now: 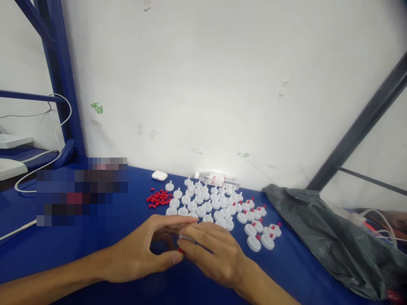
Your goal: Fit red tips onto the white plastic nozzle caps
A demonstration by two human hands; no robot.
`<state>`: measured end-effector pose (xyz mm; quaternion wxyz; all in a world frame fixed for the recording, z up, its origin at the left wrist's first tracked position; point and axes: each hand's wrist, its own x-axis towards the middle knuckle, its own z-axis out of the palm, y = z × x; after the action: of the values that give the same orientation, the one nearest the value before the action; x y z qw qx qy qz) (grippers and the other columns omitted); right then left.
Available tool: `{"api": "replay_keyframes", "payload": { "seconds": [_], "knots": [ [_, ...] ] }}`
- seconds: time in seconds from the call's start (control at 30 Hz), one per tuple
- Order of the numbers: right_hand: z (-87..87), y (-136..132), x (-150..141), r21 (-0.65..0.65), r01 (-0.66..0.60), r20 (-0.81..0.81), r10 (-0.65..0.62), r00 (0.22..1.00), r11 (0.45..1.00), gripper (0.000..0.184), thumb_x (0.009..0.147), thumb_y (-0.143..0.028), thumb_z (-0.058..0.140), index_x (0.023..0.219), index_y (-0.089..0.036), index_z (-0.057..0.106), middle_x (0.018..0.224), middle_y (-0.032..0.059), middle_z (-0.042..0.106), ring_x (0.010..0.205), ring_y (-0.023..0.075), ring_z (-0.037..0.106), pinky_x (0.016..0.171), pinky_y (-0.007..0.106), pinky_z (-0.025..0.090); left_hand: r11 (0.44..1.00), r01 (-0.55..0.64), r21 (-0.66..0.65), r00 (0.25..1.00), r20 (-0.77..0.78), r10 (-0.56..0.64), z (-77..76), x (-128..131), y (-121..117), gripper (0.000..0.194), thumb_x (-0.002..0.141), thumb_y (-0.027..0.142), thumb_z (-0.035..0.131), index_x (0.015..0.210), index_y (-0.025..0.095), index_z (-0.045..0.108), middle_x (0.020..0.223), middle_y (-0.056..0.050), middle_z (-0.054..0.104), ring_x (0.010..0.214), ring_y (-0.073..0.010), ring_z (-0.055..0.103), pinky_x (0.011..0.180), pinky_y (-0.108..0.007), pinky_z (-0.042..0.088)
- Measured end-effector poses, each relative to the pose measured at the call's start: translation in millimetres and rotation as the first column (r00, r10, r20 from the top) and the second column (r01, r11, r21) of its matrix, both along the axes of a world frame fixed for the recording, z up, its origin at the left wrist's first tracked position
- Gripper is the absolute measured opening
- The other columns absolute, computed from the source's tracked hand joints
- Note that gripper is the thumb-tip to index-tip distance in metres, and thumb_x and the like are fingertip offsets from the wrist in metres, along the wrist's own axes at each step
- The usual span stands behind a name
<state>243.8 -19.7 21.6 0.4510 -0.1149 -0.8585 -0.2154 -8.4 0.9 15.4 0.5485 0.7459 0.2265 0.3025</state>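
My left hand (144,250) and my right hand (216,250) meet low over the blue table (95,254). Between their fingertips sits a white cap (186,238) with a small red plug (180,250) at the left thumb tip. Just beyond the hands lie several white caps (203,199) in rows. The caps at the right (260,231) carry red plugs. A heap of loose red plugs (158,199) lies to the left of the rows.
A clear plastic bottle (218,179) lies against the white wall behind the caps. A small white case (159,175) sits near it. A grey plastic bag (324,237) covers the table's right side. White cables (38,169) trail at the left by a blue frame post (63,80).
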Motion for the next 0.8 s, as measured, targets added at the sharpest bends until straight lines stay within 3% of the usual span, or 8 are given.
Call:
{"api": "replay_keyframes", "payload": {
  "seconds": [0.1,0.2,0.33,0.53,0.8],
  "knots": [
    [1.5,-1,-1,-0.001,-0.013,0.016,0.013,1.0,1.0,0.028,0.127,-0.015,0.052,0.12,-0.015,0.079,0.108,0.005,0.09,0.101,0.0131,0.086,0.098,0.025,0.072,0.998,0.046,-0.052,0.999,-0.01,-0.046,8.7,5,2,0.07,0.092,0.039,0.093,0.16,0.033,0.078,0.143,-0.007,0.091,0.111,-0.0266,0.086,0.089,-0.033,0.067],
    [1.5,-2,1,-0.019,-0.003,0.045,0.004,0.999,1.0,0.024,0.126,-0.013,0.057,0.12,-0.016,0.08,0.113,0.0056,0.091,0.108,0.0131,0.086,0.101,0.024,0.071,0.998,0.047,-0.049,0.999,-0.016,-0.048,12.9,7,5,0.066,0.086,0.032,0.09,0.151,0.029,0.084,0.123,-0.005,0.095,0.087,-0.0202,0.079,0.071,-0.027,0.058],
    [-0.1,-3,3,-0.017,0.001,0.074,0.0,0.997,1.0,0.025,0.125,-0.013,0.058,0.117,-0.014,0.081,0.112,0.0064,0.091,0.105,0.0135,0.086,0.098,0.025,0.07,0.998,0.024,-0.058,0.999,-0.028,-0.026,10.4,8,6,0.057,0.079,0.028,0.092,0.136,0.027,0.091,0.109,-0.003,0.096,0.08,-0.0184,0.077,0.067,-0.024,0.056],
    [-2.4,-2,3,-0.01,0.048,0.164,-0.046,0.985,0.999,0.024,0.124,-0.014,0.06,0.116,-0.016,0.083,0.118,0.0068,0.089,0.111,0.0131,0.084,0.102,0.024,0.067,0.997,0.027,-0.069,1.0,-0.002,-0.027,9.7,10,5,0.058,0.077,0.025,0.09,0.134,0.028,0.092,0.099,0.0,0.093,0.074,-0.0158,0.072,0.062,-0.022,0.053],
    [1.7,-5,2,-0.026,0.03,0.14,-0.026,0.99,0.999,0.034,0.126,-0.012,0.051,0.118,-0.015,0.084,0.116,0.0077,0.09,0.105,0.0143,0.086,0.097,0.027,0.068,0.992,-0.095,-0.08,0.995,0.022,0.097,1.2,14,1,0.059,0.07,0.027,0.091,0.129,0.025,0.095,0.095,-0.003,0.095,0.069,-0.0191,0.075,0.058,-0.026,0.052]
  ]
}}
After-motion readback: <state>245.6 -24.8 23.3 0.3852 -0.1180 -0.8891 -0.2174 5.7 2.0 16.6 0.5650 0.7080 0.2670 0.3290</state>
